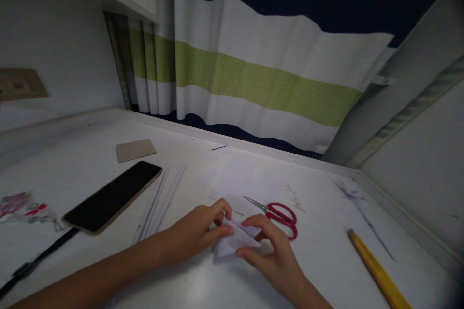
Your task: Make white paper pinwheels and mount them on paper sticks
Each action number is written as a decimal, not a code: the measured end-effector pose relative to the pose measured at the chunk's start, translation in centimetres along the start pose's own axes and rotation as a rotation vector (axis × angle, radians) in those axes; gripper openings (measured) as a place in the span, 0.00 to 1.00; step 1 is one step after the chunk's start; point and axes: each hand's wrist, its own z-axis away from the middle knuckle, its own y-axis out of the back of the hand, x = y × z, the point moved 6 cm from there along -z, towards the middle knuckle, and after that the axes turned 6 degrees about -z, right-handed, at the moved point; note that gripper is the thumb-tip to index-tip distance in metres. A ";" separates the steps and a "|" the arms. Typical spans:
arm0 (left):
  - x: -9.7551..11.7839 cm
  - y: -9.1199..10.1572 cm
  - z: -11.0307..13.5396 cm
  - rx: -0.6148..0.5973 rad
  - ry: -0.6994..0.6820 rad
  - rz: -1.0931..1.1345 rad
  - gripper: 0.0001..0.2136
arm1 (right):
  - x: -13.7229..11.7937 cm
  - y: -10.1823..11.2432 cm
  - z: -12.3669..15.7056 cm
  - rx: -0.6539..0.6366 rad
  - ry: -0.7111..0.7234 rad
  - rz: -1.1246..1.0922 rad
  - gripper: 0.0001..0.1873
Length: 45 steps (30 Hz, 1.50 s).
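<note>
A small folded piece of white paper (232, 241) lies on the white desk (326, 251), between both my hands. My left hand (197, 231) pinches its upper left edge with curled fingers. My right hand (271, 251) grips its right side, thumb under and fingers over the fold. Red-handled scissors (281, 215) lie just behind my right hand, blades pointing left.
A black phone (114, 195) lies at the left, with thin white paper strips (159, 203) beside it. A tan card (135, 149) sits farther back. A yellow pencil (377, 273) lies at the right. A white sheet (250, 183) rests behind the scissors. A striped curtain (253, 77) hangs behind the desk.
</note>
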 end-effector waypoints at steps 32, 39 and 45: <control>0.1 0.0 -0.1 -0.099 -0.001 0.082 0.06 | 1.2 0.8 -0.8 0.054 -0.050 -0.031 0.08; 0.3 -0.3 0.1 -0.087 -0.112 -0.193 0.09 | -0.2 0.8 -0.4 0.024 0.166 0.135 0.04; 1.0 -0.5 0.2 -0.078 -0.215 -0.287 0.12 | -2.3 0.3 1.5 -0.103 0.460 0.444 0.12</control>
